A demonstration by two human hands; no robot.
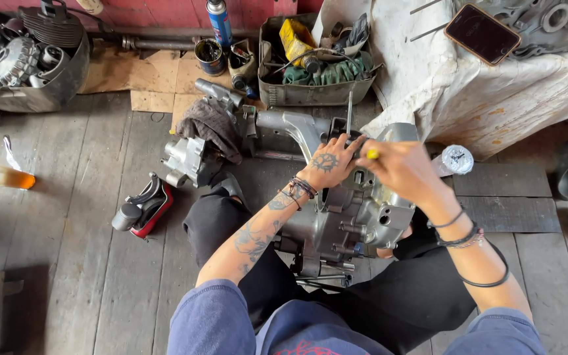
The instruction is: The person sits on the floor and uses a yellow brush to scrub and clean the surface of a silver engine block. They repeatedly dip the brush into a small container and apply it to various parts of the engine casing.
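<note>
A grey metal engine case (356, 213) stands between my legs on the wooden floor. My left hand (329, 163) rests on its top edge, fingers curled near a thin metal rod (349, 112) that sticks up. My right hand (399, 167) is closed around a tool with a yellow end (373, 154), held over the top of the case next to the left hand. The tool's tip is hidden by my fingers.
Loose engine parts and a dark rag (212, 125) lie ahead on the floor. A green tray of tools (313, 66), a spray can (219, 20) and a tin (210, 56) stand behind. A phone (482, 33) lies on a cloth-covered block at right. A red-black part (146, 207) lies left.
</note>
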